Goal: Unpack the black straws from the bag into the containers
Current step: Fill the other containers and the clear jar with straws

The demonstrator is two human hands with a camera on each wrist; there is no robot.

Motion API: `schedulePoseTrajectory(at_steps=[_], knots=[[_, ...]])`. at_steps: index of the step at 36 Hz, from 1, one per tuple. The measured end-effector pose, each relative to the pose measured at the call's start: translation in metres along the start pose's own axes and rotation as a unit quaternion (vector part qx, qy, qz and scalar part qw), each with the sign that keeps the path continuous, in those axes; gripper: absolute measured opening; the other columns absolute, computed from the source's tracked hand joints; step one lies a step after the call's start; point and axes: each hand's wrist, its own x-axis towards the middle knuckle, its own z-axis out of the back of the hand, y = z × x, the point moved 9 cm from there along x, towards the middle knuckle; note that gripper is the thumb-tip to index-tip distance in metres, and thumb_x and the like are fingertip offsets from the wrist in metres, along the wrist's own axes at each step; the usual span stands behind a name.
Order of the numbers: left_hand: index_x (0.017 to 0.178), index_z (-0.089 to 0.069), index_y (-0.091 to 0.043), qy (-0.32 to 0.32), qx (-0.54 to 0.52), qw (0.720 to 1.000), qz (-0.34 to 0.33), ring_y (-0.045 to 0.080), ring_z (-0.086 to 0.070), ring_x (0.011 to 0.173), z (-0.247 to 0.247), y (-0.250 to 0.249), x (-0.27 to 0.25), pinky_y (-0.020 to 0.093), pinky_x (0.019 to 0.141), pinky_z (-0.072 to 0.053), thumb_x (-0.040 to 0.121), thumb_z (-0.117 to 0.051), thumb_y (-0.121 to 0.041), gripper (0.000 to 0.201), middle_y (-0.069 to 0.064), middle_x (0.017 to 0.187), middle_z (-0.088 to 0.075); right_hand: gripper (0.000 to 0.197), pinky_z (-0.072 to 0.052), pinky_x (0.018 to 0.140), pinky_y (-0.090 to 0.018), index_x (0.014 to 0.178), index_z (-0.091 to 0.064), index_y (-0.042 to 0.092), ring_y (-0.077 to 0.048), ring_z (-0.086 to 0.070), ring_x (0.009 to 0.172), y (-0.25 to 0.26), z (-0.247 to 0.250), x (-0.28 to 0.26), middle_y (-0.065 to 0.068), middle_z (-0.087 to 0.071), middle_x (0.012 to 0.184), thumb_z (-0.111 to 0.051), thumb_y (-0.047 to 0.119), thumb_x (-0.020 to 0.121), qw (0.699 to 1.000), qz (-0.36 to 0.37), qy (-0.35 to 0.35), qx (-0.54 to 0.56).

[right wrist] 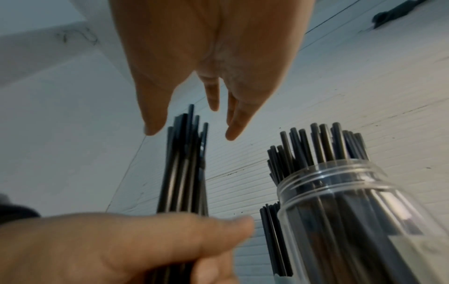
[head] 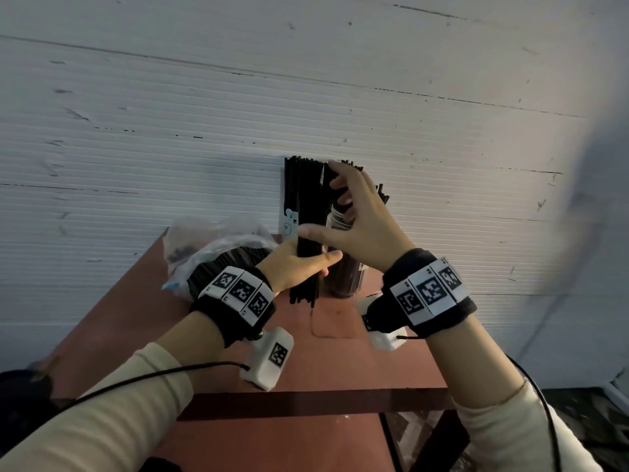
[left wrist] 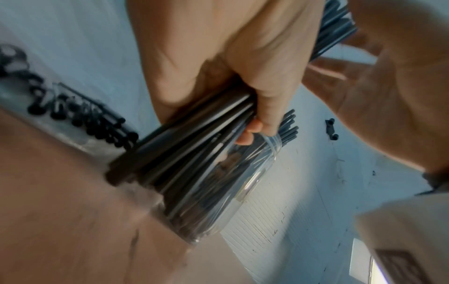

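My left hand [head: 299,264] grips a bundle of black straws [head: 308,284] upright above the table, just left of a clear jar [head: 343,281] that holds several black straws. In the left wrist view the fingers [left wrist: 264,107] are curled round the bundle [left wrist: 194,130], which is next to the jar [left wrist: 218,196]. My right hand [head: 360,216] is open, fingers spread by the bundle's top end. The right wrist view shows those straight fingers [right wrist: 233,123] holding nothing above the straw tips [right wrist: 187,153], with the jar [right wrist: 352,211] on the right. A white bear-print container [head: 289,224] stands behind.
A crumpled clear plastic bag [head: 218,253] with more black straws lies at the table's back left. The red-brown table [head: 323,366] stands against a white ribbed wall [head: 170,148]. Its front edge is near my wrists.
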Motion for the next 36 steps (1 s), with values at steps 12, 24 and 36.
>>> schedulePoseTrajectory(at_steps=[12, 24, 36], knots=[[0.086, -0.068, -0.016, 0.052, -0.011, 0.996, -0.077, 0.014, -0.069, 0.085, -0.023, -0.036, 0.006, 0.034, 0.077, -0.056, 0.073, -0.076, -0.029, 0.021, -0.001, 0.082, -0.072, 0.021, -0.052, 0.06, -0.044, 0.073, -0.057, -0.005, -0.029, -0.06, 0.066, -0.013, -0.003, -0.004, -0.02, -0.06, 0.07, -0.067, 0.013, 0.078, 0.996, -0.015, 0.009, 0.084], [0.139, -0.01, -0.044, -0.061, -0.055, 0.994, -0.074, 0.016, -0.035, 0.136, -0.006, -0.05, 0.05, 0.04, 0.113, -0.034, 0.041, -0.089, -0.054, 0.126, -0.001, 0.149, -0.023, 0.01, -0.035, 0.044, -0.022, 0.074, -0.061, 0.006, -0.018, -0.05, 0.057, -0.041, 0.121, 0.051, -0.007, -0.056, 0.067, -0.064, 0.014, 0.079, 0.959, -0.068, -0.197, 0.194], [0.143, -0.036, -0.028, 0.015, -0.042, 0.999, -0.023, -0.001, -0.059, 0.108, -0.009, -0.013, 0.081, 0.029, 0.103, -0.044, 0.064, -0.089, -0.024, 0.095, -0.016, 0.116, -0.063, 0.017, -0.034, 0.047, -0.026, 0.084, -0.06, 0.005, -0.025, -0.048, 0.066, -0.088, 0.124, 0.087, -0.014, -0.052, 0.075, -0.066, 0.018, 0.076, 0.964, -0.137, -0.165, 0.158]])
